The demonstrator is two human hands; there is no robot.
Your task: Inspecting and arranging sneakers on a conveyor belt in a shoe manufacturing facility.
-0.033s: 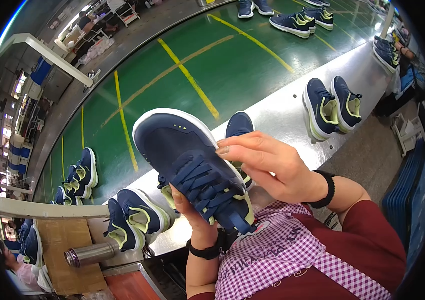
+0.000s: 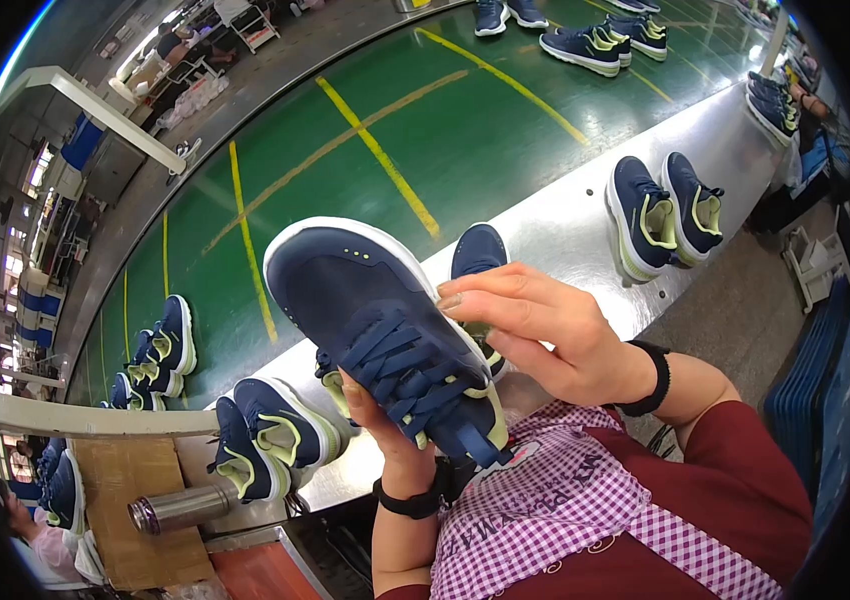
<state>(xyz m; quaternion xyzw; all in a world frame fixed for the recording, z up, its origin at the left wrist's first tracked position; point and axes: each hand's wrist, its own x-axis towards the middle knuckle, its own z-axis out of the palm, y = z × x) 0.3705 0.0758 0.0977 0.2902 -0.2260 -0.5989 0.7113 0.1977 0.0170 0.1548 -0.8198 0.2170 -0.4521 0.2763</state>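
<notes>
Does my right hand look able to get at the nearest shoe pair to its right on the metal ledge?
Probably yes: the right hand seems only to touch the held shoe, which the left hand supports, and nothing visible blocks the way to that navy pair, though reach is uncertain.

The shoe upper (image 2: 370, 300) looks like cloth (matt)

1. The shoe (image 2: 330, 275), dark navy, is raised at the centre of the frame, tilted, upper facing the camera.
2. Its rounded toe points to the upper left, its heel to the lower right, ending in a navy pull tab (image 2: 483, 446).
3. Flat navy laces (image 2: 390, 352) criss-cross its middle.
4. White edges the toe; yellow-green shows around the heel.
</notes>
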